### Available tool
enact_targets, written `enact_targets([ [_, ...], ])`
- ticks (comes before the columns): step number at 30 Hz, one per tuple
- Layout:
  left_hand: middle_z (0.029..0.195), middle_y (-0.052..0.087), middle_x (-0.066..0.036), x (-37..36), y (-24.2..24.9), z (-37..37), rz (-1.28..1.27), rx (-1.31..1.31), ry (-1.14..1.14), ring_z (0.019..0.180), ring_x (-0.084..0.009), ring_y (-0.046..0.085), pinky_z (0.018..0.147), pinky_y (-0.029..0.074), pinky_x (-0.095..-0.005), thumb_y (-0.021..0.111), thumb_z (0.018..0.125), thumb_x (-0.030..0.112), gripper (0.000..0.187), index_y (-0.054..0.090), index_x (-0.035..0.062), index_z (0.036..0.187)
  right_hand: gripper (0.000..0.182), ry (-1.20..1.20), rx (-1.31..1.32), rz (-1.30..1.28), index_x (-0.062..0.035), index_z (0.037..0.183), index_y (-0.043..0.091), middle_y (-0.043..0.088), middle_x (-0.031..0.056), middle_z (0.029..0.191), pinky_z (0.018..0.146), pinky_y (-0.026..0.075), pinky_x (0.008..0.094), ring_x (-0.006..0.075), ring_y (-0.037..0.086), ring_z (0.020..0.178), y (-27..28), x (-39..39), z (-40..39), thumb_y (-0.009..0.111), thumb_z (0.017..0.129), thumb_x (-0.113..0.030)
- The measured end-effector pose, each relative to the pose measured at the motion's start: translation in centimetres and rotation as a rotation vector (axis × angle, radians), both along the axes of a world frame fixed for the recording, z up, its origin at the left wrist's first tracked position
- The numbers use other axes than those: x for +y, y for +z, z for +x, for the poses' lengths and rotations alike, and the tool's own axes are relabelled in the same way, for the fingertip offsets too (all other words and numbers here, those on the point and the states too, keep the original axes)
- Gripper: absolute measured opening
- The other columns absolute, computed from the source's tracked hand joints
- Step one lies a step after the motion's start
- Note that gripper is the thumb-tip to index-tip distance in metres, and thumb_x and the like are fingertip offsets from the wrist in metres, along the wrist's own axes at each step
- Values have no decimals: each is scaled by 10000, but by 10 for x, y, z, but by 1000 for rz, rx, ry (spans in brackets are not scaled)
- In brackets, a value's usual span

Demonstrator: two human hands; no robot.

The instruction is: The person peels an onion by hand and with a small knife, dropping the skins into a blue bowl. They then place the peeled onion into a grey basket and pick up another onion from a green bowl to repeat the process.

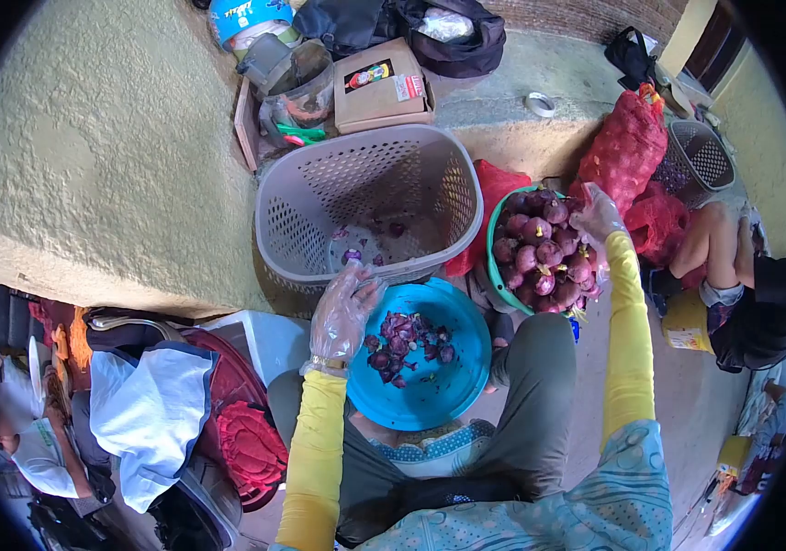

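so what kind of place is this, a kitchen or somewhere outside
Probably outdoors, an informal onion-peeling spot by a rough plastered wall. The left hand is over a blue basin of peelings, the right hand on a green bowl of red onions.

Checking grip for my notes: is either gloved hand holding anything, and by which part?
Left hand hovers open above the blue bowl, holding nothing. Right hand reaches among the onions; any hold cannot be told.

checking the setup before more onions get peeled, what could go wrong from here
1. The green bowl is heaped with onions; as the right hand reaches in at the rim, one might roll off.
2. The blue bowl seems to rest on the lap, so a leg shift could tip out the peels.
3. The left hand wears a loose plastic glove, which may slip.
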State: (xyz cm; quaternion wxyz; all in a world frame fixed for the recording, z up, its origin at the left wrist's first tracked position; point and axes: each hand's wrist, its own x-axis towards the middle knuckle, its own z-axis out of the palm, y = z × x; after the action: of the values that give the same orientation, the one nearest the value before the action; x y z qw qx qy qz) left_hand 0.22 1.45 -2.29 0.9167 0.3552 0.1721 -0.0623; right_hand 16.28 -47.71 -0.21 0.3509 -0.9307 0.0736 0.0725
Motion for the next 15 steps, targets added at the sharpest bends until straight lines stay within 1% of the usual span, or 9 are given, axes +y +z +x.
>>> enact_targets([
  [1,1283,575,-149,0,1,-1,6,-2,-3,1153,-297,570,1004,484,-432,613,996,213,369,568,14,1304,777,2,-3,-3,45,1430,428,549,173,1422,1053,458,362,262,568,1252,-12,-15,5,783,750,-75],
  [3,1278,575,-148,0,2,0,12,-4,-3,1153,-299,569,1002,485,-432,613,996,215,366,570,14,1299,894,114,-50,-103,31,1450,413,524,172,1457,1075,444,339,246,529,1304,-29,-19,9,844,679,-102],
  [4,1279,574,-149,0,2,-1,14,-1,-5,1153,-298,569,1002,486,-430,613,996,216,367,568,14,1298,903,87,-55,-145,-11,1456,429,565,180,1412,1046,469,334,241,570,1262,-28,-16,7,853,667,-128],
  [5,1279,573,-150,1,2,0,16,2,-6,1154,-297,569,1002,487,-428,614,995,217,367,567,14,1297,903,89,-56,-144,-11,1456,429,565,180,1412,1046,469,334,241,570,1262,-26,-14,7,853,667,-128],
  [7,1281,572,-150,3,-2,0,18,4,-6,1154,-296,569,1002,487,-427,609,998,217,368,562,14,1301,895,-7,18,-260,-56,1487,427,613,176,1365,1030,477,319,244,632,1189,-18,-3,5,803,682,-167],
  [10,1280,574,-146,3,-1,0,21,9,-4,1152,-292,569,1001,489,-426,600,1002,217,369,553,17,1309,856,4,-46,-288,-62,1469,449,639,184,1320,996,498,334,241,658,1145,-15,4,2,794,692,-162],
  [11,1278,576,-143,2,0,0,23,13,-4,1149,-287,570,1001,489,-425,595,1004,217,369,550,19,1312,856,8,-47,-287,-62,1469,449,639,184,1320,996,498,334,241,658,1145,-14,5,1,794,692,-162],
  [13,1273,579,-138,2,1,0,18,11,-3,1146,-281,571,1002,489,-424,592,1004,213,363,551,22,1310,810,-68,39,-208,-54,1451,463,696,175,1207,951,521,357,257,689,1071,-3,13,-5,785,714,-152],
  [15,1269,583,-134,0,2,0,13,10,-4,1143,-275,572,1003,488,-422,590,1004,210,357,552,24,1307,794,-70,-24,-230,-51,1435,472,697,177,1181,936,520,363,264,686,1046,-5,15,-10,805,725,-174],
])
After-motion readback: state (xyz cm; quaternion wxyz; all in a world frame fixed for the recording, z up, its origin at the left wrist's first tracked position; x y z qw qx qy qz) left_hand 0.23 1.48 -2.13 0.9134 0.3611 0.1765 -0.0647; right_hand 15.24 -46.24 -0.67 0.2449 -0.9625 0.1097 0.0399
